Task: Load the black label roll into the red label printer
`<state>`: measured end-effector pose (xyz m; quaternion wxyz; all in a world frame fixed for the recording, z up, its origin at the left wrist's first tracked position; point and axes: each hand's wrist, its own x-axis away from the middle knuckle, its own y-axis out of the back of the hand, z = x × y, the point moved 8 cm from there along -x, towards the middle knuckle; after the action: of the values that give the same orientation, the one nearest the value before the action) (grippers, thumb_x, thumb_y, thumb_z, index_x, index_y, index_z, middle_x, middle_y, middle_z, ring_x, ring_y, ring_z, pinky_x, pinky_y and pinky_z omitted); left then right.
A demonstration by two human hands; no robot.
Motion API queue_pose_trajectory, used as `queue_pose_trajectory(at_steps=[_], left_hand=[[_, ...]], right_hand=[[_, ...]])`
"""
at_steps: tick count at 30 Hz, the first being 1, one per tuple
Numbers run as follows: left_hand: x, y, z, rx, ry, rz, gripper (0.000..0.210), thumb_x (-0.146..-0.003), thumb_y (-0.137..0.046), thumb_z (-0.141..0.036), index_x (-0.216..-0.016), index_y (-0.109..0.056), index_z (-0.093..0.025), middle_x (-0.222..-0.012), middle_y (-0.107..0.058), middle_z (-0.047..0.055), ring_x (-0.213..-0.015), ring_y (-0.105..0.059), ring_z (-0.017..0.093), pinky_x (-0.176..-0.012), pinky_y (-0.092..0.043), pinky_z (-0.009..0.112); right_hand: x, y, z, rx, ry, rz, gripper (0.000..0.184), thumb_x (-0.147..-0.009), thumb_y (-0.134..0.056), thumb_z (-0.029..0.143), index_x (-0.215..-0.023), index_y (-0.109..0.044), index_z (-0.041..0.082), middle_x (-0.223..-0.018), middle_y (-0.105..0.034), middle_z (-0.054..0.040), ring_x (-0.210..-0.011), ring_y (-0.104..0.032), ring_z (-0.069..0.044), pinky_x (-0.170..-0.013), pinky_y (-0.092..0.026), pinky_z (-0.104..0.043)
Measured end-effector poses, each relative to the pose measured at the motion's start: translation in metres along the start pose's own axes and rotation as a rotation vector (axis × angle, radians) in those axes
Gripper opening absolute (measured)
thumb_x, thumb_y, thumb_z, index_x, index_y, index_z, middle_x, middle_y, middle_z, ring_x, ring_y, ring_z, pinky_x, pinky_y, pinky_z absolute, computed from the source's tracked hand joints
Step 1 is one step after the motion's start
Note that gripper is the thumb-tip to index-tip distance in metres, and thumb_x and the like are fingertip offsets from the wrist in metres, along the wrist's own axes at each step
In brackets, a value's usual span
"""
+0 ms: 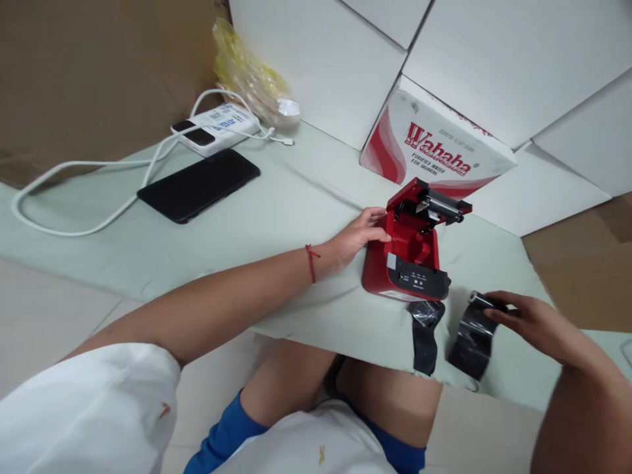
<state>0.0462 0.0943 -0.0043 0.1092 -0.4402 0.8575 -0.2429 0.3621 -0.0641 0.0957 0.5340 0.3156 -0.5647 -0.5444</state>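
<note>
A small red label printer [378, 266] with its lid [412, 197] raised stands near the front edge of the table, its inside bare and red. My left hand [358, 237] rests against its left side, the thumb on the rim and the fingers around the back corner. To the right of the printer, my right hand [518, 319] pinches the upper core of a black ribbon roll [471, 339]. Glossy black film runs down from that core to its lower end near the table edge. Another strip of black film [424, 339] lies in front of the printer.
Behind the printer leans a white and red water carton [434, 141] against white boxes [320, 66]. At the left lie a black phone [200, 184], a white power bank [220, 128] with its cable [74, 164], and a yellowish plastic bag [254, 76]. Cardboard [587, 263] stands at the right.
</note>
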Motion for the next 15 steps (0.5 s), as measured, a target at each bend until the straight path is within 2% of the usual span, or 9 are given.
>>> queue_pose_trajectory(at_steps=[2, 3, 6, 9, 13, 15], left_hand=[[0.001, -0.001, 0.000, -0.006, 0.015, -0.006, 0.062, -0.068, -0.075, -0.028, -0.128, -0.056, -0.022, -0.144, -0.063, 0.010, -0.141, -0.055, 0.031, -0.124, -0.037, 0.050], [0.002, -0.001, 0.000, -0.008, 0.020, -0.008, 0.062, -0.068, -0.075, -0.029, -0.127, -0.056, -0.021, -0.140, -0.065, 0.010, -0.137, -0.057, 0.030, -0.123, -0.039, 0.050], [0.004, -0.003, -0.002, -0.025, 0.013, -0.004, 0.062, -0.068, -0.074, -0.029, -0.127, -0.056, -0.021, -0.135, -0.067, 0.009, -0.132, -0.059, 0.029, -0.121, -0.040, 0.049], [0.005, -0.003, -0.003, -0.045, -0.002, -0.001, 0.061, -0.070, -0.073, -0.030, -0.127, -0.056, -0.021, -0.136, -0.067, 0.010, -0.133, -0.058, 0.029, -0.120, -0.041, 0.048], [0.004, -0.002, -0.003, -0.053, -0.031, -0.003, 0.059, -0.072, -0.072, -0.030, -0.128, -0.057, -0.020, -0.139, -0.067, 0.011, -0.138, -0.057, 0.031, -0.123, -0.039, 0.050], [0.003, -0.001, -0.002, -0.066, -0.042, -0.009, 0.058, -0.073, -0.072, -0.030, -0.129, -0.057, -0.021, -0.139, -0.067, 0.011, -0.139, -0.057, 0.031, -0.123, -0.038, 0.051]], right_hand=[[-0.010, -0.022, -0.005, 0.011, -0.045, 0.058, 0.050, -0.080, -0.067, 0.061, -0.108, -0.083, 0.023, -0.094, -0.084, -0.0111, -0.071, -0.075, -0.030, -0.067, -0.061, -0.044], [-0.015, -0.027, -0.002, 0.026, -0.044, 0.033, 0.052, -0.080, -0.066, 0.059, -0.111, -0.082, 0.021, -0.094, -0.084, -0.0119, -0.069, -0.073, -0.029, -0.068, -0.060, -0.043], [-0.025, -0.032, 0.024, 0.028, 0.025, -0.071, 0.054, -0.087, -0.061, 0.057, -0.121, -0.080, 0.019, -0.098, -0.082, -0.0128, -0.067, -0.069, -0.025, -0.067, -0.057, -0.040], [-0.035, -0.041, 0.055, -0.011, 0.102, -0.125, 0.047, -0.094, -0.058, 0.049, -0.124, -0.079, 0.020, -0.112, -0.081, -0.0126, -0.078, -0.072, -0.023, -0.074, -0.056, -0.037], [-0.048, -0.059, 0.079, 0.012, 0.103, -0.098, 0.044, -0.088, -0.061, 0.031, -0.126, -0.078, 0.017, -0.122, -0.079, -0.0165, -0.098, -0.075, -0.028, -0.084, -0.057, -0.038], [-0.045, -0.054, 0.080, 0.005, 0.108, -0.071, 0.044, -0.087, -0.061, 0.032, -0.124, -0.078, 0.016, -0.121, -0.080, -0.0176, -0.098, -0.077, -0.030, -0.083, -0.059, -0.039]])
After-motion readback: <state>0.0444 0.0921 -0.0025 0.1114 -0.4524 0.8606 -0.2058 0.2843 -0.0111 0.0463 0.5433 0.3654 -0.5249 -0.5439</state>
